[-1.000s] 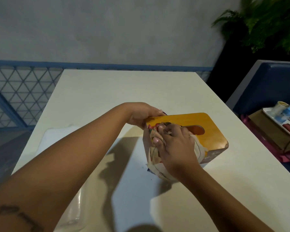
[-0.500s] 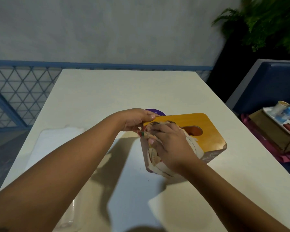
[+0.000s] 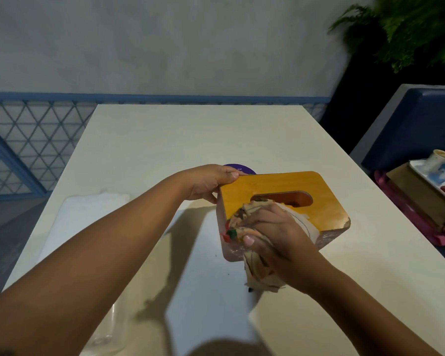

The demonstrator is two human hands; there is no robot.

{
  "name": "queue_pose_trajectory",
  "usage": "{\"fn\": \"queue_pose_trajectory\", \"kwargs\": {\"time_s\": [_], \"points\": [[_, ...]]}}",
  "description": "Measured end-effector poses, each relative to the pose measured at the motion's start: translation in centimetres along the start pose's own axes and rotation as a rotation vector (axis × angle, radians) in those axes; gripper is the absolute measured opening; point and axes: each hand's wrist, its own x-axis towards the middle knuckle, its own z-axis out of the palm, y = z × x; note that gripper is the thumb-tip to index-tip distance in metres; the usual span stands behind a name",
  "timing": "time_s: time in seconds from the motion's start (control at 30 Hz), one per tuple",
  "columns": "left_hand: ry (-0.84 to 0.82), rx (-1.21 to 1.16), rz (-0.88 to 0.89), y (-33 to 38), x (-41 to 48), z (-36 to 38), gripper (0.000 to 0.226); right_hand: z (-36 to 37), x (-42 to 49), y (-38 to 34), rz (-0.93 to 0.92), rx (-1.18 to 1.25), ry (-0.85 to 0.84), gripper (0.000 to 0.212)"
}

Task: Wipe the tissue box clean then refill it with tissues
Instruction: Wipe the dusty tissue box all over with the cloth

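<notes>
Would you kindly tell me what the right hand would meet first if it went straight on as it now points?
Probably the left hand, which holds the far left corner of the tissue box; the right hand and its cloth point up-left across the lid. Depth is uncertain.

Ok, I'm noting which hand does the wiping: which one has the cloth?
The right hand grips the bunched cloth against the yellow top of the tissue box; the left hand holds no cloth, only pinching the box's far left corner.
</notes>
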Motion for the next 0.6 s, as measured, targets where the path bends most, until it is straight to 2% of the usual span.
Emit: {"fn": "queue_pose_trajectory", "kwargs": {"time_s": [0.1,0.17,0.23,0.33,0.43,0.5,0.6], "points": [[0.003,-0.020,0.009,0.0,-0.1,0.0,0.025,-0.5,-0.9,0.3,0.036,0.084,0.087,0.043],[0.009,-0.023,0.012,0.0,-0.2,0.0,0.028,-0.4,-1.1,0.5,0.083,-0.023,0.172,0.042],[0.017,-0.020,0.007,0.1,-0.3,0.1,0.029,-0.3,-0.8,0.9,0.209,-0.144,0.312,0.041],[0.038,-0.022,0.009,0.3,-0.5,0.3,0.028,-1.2,0.8,0.7,0.497,0.041,0.492,0.045],[0.133,-0.050,0.026,0.3,-0.7,1.1,0.025,-2.7,3.3,1.0,0.620,0.121,0.621,0.038],[0.247,-0.104,0.036,0.1,-0.6,1.9,0.026,-3.1,4.8,1.7,0.702,0.020,0.543,0.041],[0.379,-0.211,0.044,-1.0,0.0,2.9,0.034,-2.1,5.7,2.8,0.748,-0.205,0.236,0.046]]}}
